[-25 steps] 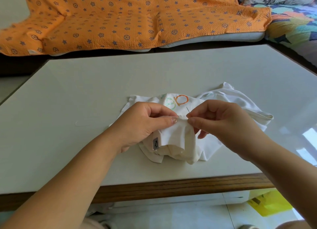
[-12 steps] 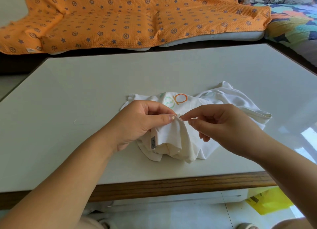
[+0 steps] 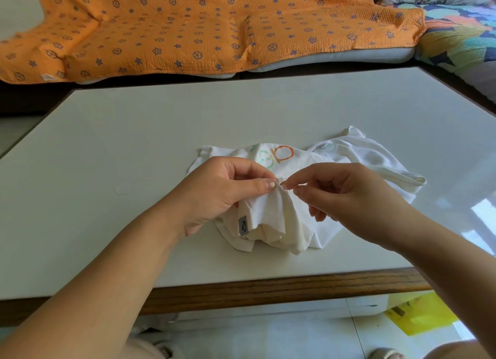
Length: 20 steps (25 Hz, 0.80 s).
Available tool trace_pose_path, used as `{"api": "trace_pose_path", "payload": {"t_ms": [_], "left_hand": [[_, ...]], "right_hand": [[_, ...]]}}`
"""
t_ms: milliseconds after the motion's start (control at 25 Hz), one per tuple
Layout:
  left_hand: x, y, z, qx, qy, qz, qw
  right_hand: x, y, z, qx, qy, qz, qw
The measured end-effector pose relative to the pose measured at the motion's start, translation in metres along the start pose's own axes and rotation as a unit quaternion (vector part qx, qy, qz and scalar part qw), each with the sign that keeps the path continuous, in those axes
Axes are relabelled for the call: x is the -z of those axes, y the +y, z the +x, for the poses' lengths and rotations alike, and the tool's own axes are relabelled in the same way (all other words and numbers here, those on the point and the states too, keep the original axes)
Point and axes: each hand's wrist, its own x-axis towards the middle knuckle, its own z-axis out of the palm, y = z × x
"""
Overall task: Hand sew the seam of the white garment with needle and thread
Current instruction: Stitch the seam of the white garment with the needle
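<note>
The right hand is now stretching its forefinger toward 9 o'clock, grip narrow, pinching the seam (the needle, plain a second ago, is hidden). The left hand is pinching a raised fold of the white garment, which is lying on the surface toward 6 o'clock.

Pinches a raised fold of the crumpled white fabric garment between thumb and fingers of the left hand. Meets the same fold with pinched thumb and forefinger of the right hand. Lies on a glossy white wood-edged table, near an orange star-patterned quilted blanket.
</note>
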Motion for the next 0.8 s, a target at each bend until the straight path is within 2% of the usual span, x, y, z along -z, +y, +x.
{"api": "trace_pose_path", "payload": {"t_ms": [600,800], "left_hand": [[-0.001,0.000,-0.001,0.004,-0.008,-0.016,1.000],[-0.002,-0.002,0.001,-0.003,-0.016,-0.021,1.000]], "right_hand": [[0.001,0.007,0.003,0.002,-0.014,0.029,0.999],[-0.001,0.011,0.004,-0.014,-0.028,0.080,0.996]]}}
